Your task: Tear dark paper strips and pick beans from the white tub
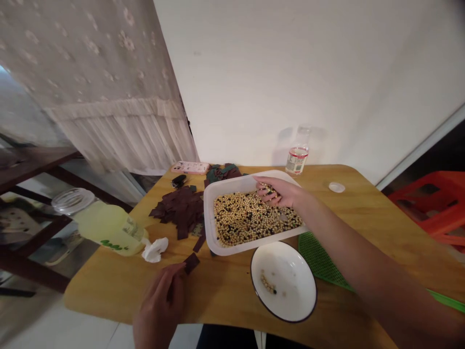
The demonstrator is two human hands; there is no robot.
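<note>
Over the white tub [221, 250], your right hand [280, 193] cups yellow and black beads [267, 188] within curled fingers. Left of the bowl [296, 294], your left hand [160, 301] pinches a dark strip [192, 262], apparently by its near end.

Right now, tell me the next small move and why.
I'd probably bring the right hand toward the bowl: it seems to cup some little balls over the tub, while the bowl holds only a small cluster.
</note>
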